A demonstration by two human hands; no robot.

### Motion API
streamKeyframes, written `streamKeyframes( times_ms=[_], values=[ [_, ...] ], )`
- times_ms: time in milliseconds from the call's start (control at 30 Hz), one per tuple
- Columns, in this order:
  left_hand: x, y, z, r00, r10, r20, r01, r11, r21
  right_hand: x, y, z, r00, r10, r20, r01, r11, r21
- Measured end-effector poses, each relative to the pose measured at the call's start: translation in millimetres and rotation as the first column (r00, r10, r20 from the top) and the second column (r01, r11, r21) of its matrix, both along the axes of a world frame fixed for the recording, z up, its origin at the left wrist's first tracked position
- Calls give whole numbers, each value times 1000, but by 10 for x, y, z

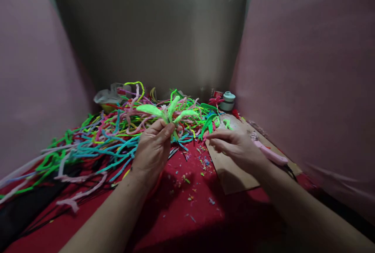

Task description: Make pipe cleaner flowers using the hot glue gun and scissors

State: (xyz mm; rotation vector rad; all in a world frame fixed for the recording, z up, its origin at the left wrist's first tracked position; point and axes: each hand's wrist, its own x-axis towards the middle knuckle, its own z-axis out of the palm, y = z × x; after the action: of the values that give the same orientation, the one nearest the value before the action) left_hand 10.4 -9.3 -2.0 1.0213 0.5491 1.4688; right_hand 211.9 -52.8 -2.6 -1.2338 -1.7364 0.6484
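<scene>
Light green pipe-cleaner leaves [168,111], joined in one small bunch, are pinched at their base by the fingers of the left hand [152,149], above the middle of the red cloth [187,210]. The right hand [236,148] holds nothing; its fingers are loosely curled and point left, above a brown board [234,177] near the right edge. Behind lies a pile of coloured pipe cleaners [96,139]. A pink tool [271,154] rests on the board.

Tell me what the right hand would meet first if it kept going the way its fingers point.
Probably the left hand, which pinches the light green pipe-cleaner bundle; the right hand points leftward at it across a short gap. Depth is unclear.
</scene>
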Motion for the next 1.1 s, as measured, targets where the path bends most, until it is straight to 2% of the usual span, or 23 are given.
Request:
streamKeyframes(
  times_ms=[33, 67, 133, 167, 233, 367, 467, 567, 667, 733, 900, 1100],
  values=[
    [3, -9, 1, 1000, -7, -14, 8, 1000, 4, -209, 66, 21, 980, 20, -197, -35, 997, -70],
    [5, -14, 2, 1000, -20, -24, 21, 1000, 10, -391, 135, 36, 927, 53, -372, -101, 989, -110],
    [7, -15, 0, 998, -57, -9, 58, 998, 29, -656, 270, 52, 776, 150, -613, -246, 966, -75],
    [9, -13, -3, 997, -79, 8, 78, 996, 35, -740, 328, 54, 710, 178, -682, -285, 957, -47],
    [15, -11, -7, 993, -109, 38, 108, 994, 36, -832, 413, 51, 627, 201, -753, -316, 949, -10],
    [28, -17, -16, 990, -136, 36, 135, 991, 21, -853, 470, 35, 558, 185, -809, -283, 959, 24],
    [12, -8, -31, 996, -84, -15, 84, 996, 16, -810, 431, 60, 613, 189, -767, -182, 979, 95],
    [-23, 3, -36, 992, 33, -124, -26, 998, 54, -755, 336, 122, 761, 140, -634, -39, 985, 171],
    [-46, -10, -25, 950, 159, -268, -129, 984, 125, -731, 257, 152, 877, 113, -467, -14, 977, 212],
    [-48, -27, -22, 926, 185, -330, -143, 979, 145, -732, 246, 131, 917, 98, -386, 1, 968, 250],
    [-42, -47, -38, 921, 157, -358, -117, 985, 130, -729, 297, 52, 952, 67, -297, 25, 954, 297],
    [-61, -19, -61, 937, 127, -326, -89, 988, 127, -706, 298, 113, 917, 128, -378, -46, 975, 219]
  ],
)
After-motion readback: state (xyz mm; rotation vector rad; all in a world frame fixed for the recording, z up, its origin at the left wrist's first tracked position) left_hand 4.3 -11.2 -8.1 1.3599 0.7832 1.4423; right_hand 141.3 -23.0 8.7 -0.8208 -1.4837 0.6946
